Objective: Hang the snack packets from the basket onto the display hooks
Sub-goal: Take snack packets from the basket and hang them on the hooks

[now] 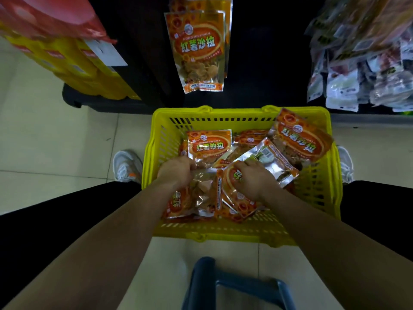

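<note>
A yellow plastic basket (317, 193) sits on the floor between my feet, holding several orange snack packets. My left hand (176, 170) grips the bottom edge of an upright orange packet (209, 145) in the basket's middle. My right hand (254, 181) has its fingers curled over another orange packet (232, 198) lying near the front. One packet (300, 138) leans against the basket's far right corner, and a silver-backed one (266, 156) lies face down. Up on the dark display, matching orange packets (199, 50) hang in a row.
Yellow boxes (73, 63) stack at the left under red bags (44, 16). Other hanging snack bags (362, 70) fill the right rack. A blue stool (237, 285) stands just below me. My white shoes (125, 165) flank the basket on the beige tile floor.
</note>
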`<state>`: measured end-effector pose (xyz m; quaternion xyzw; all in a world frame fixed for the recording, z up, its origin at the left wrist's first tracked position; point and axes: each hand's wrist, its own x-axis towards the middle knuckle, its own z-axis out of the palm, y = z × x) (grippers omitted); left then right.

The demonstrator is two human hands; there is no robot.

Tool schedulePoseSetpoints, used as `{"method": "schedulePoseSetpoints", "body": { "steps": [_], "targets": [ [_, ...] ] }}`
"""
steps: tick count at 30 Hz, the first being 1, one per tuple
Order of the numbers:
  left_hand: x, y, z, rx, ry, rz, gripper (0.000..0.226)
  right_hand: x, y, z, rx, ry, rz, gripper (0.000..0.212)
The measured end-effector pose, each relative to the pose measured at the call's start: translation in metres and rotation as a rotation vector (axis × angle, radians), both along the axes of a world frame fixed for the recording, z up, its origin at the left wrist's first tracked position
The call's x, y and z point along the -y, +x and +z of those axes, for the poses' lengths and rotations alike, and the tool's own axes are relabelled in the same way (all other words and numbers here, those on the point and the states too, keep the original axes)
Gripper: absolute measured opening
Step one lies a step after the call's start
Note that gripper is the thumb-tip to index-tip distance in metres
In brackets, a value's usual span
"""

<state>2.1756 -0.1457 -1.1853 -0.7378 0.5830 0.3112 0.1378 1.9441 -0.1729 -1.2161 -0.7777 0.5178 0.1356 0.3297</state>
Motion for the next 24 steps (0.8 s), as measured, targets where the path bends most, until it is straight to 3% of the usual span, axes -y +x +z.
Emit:
{"method": "schedulePoseSetpoints", "body": {
  "steps": [6, 11, 19, 24],
  "targets": [
    [0.010, -0.009, 0.021, -0.052, -0.072, 0.012, 0.003, -0.001, 0.008, 0.019, 0.133, -0.029, -0.053, 0.067],
    [0.019, -0.016, 0.043, 0.008, -0.097, -0.010, 0.005, -0.008, 0.021, 0.040, 0.174, -0.025, -0.071, 0.071],
    [0.015, -0.016, 0.067, -0.194, -0.140, 0.173, 0.006, -0.017, 0.010, 0.076, 0.227, 0.020, -0.031, 0.044],
    [0.011, -0.022, 0.075, -0.330, -0.148, 0.176, 0.015, -0.013, 0.005, 0.093, 0.212, -0.181, -0.011, 0.060]
  ]
}}
